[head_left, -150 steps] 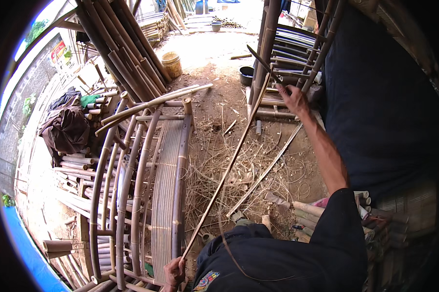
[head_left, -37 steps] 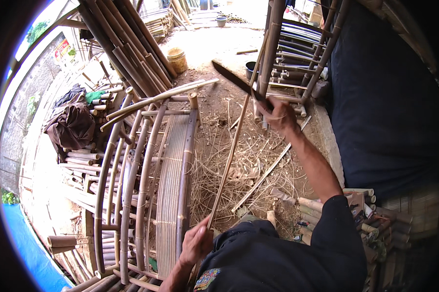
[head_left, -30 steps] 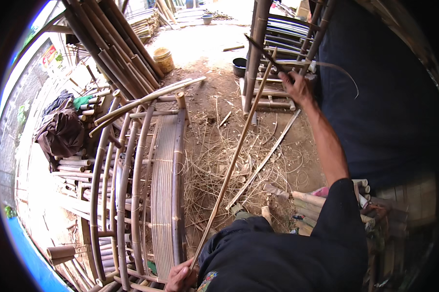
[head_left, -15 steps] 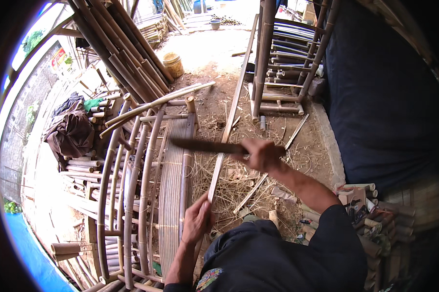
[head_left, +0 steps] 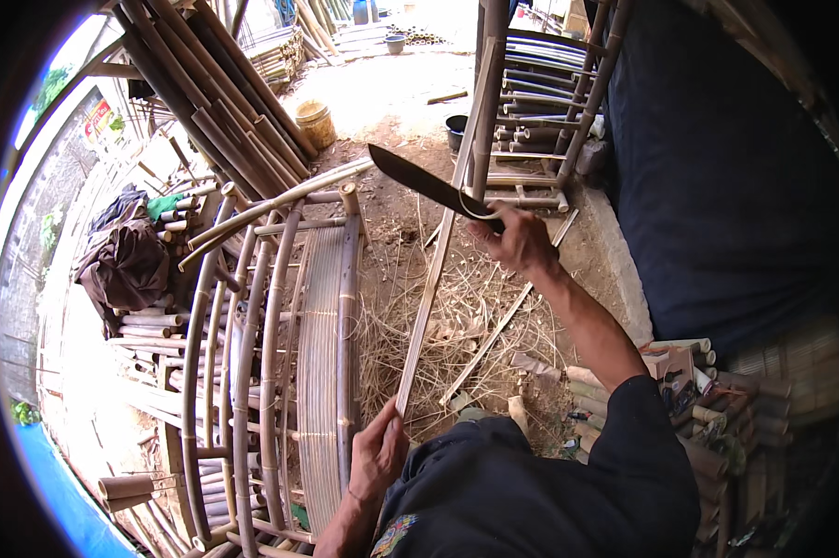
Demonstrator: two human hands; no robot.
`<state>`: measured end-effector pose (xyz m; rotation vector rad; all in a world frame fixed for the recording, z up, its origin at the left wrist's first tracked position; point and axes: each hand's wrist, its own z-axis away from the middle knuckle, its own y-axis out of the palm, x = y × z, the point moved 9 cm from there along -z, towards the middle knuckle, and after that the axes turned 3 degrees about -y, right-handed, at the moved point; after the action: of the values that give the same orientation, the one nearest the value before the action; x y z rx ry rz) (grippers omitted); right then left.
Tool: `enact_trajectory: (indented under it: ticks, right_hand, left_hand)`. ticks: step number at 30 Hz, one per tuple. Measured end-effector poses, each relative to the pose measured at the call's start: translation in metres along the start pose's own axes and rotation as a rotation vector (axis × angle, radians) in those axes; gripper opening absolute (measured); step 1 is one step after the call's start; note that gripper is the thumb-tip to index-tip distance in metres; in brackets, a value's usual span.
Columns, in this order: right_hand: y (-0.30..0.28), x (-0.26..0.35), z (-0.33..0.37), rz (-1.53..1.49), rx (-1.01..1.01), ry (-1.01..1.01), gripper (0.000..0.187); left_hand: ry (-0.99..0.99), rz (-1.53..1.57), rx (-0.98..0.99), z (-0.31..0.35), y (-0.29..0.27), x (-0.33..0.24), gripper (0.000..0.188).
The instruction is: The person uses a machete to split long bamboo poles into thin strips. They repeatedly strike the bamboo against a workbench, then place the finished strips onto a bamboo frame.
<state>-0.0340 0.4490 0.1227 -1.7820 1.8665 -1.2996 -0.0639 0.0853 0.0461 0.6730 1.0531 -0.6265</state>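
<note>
Above the scattered shavings (head_left: pixel 475 312), a long bamboo strip (head_left: pixel 426 307) is slanting away from the person and slightly rightward, the left hand (head_left: pixel 379 453) gripping its lower part with closed fingers, while the right hand (head_left: pixel 516 240) is clenching a knife (head_left: pixel 417 176) that is pointing forward and left across the strip.

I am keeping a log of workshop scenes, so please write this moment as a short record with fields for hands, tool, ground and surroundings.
Left hand: grips a long bamboo strip
Right hand: holds a large dark knife
Tool: blade crosses the strip in view; contact unclear
Ground: tangled pale shavings
Left side: slatted bamboo frame
Right side: dark cloth
Farther off: yellowish bucket
</note>
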Motion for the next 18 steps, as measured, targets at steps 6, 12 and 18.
enact_trajectory:
  ticks: [6, 12, 18]
  right_hand:
    - [-0.040, -0.054, -0.028, 0.174, 0.030, 0.242, 0.063]
    - [-0.091, -0.134, -0.052, 0.276, -0.043, 0.352, 0.075]
    - [-0.151, -0.263, -0.033, 0.039, -0.436, 0.756, 0.070]
  left_hand:
    - [-0.013, -0.183, 0.002, 0.050, -0.046, 0.035, 0.033]
    - [-0.012, -0.253, 0.056, 0.108, -0.089, 0.062, 0.038]
    - [-0.292, -0.221, 0.070, 0.142, -0.137, 0.118, 0.035]
